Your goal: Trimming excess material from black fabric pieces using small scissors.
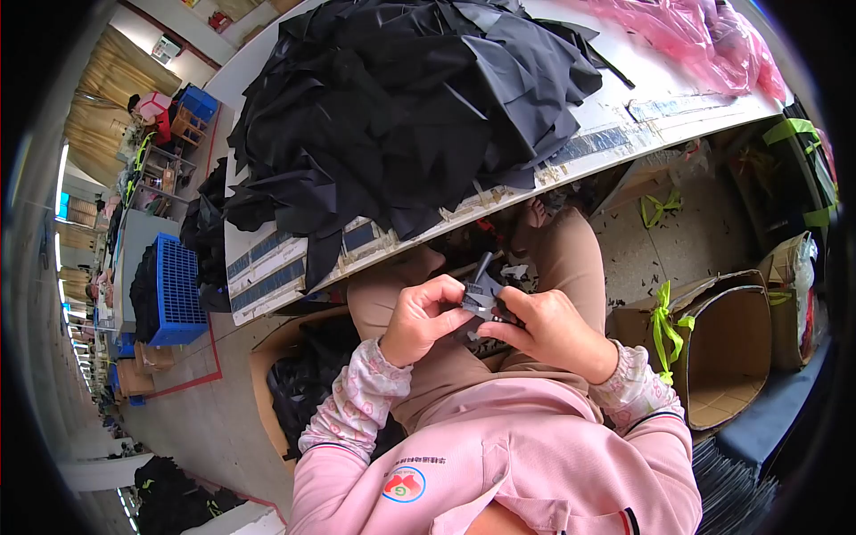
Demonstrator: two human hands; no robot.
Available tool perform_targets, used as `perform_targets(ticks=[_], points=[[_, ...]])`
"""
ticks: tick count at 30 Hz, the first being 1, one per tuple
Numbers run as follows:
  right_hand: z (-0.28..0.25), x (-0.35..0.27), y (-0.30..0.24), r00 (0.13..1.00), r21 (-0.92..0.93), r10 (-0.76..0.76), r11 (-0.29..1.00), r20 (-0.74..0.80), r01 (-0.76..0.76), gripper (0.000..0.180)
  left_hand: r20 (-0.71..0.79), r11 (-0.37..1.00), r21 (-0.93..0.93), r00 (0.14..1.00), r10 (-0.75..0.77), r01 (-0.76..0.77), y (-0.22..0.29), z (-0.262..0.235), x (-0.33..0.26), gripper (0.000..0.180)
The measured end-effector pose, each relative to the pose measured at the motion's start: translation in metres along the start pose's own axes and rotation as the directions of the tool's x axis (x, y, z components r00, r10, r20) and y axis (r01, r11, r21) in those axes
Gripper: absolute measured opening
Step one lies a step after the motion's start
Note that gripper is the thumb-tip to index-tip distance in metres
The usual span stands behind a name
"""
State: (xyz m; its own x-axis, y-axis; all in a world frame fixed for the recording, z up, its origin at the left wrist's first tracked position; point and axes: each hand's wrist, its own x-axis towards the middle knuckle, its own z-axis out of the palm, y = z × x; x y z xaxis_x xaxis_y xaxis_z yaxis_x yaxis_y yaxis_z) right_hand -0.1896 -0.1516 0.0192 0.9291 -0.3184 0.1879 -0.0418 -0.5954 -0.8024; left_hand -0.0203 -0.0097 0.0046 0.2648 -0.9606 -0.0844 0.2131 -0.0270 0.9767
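Above my lap, my left hand (426, 314) pinches a small dark grey piece of fabric (482, 297) between thumb and fingers. From the other side my right hand (555, 332) meets it, its thumb and fingers closed. A small dark thing shows at the right fingertips, too hidden to name. Both hands are close together, just in front of the table edge. On the white table (615, 138) lies a big heap of black cut fabric pieces (401, 107), some drooping over the near edge.
Pink plastic sheeting (704, 40) lies at the table's far right. An open cardboard box (727, 357) with a yellow-green ribbon (664, 330) stands at the right. Left of my legs is a carton of black material (308, 383). A blue crate (174, 290) stands farther left.
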Motion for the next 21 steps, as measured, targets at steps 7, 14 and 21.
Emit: perform_targets(ticks=[7,14,21], points=[[-0.0019,0.0027,-0.0054,0.999,-0.089,-0.036,0.995,-0.010,0.035,0.040,0.014,0.999,-0.035,1.000,0.002,-0.001,-0.0027,0.0017,-0.0004,0.013],[-0.0040,0.0006,-0.0071,0.999,-0.152,-0.039,0.988,0.003,0.039,0.039,0.003,0.999,-0.018,1.000,-0.030,0.030,0.0005,0.0055,-0.0015,0.010],[-0.0079,-0.0016,-0.0063,0.998,-0.191,-0.041,0.981,0.040,0.048,0.037,-0.022,0.998,0.068,1.000,0.004,-0.003,0.0039,0.0094,-0.0008,0.011]])
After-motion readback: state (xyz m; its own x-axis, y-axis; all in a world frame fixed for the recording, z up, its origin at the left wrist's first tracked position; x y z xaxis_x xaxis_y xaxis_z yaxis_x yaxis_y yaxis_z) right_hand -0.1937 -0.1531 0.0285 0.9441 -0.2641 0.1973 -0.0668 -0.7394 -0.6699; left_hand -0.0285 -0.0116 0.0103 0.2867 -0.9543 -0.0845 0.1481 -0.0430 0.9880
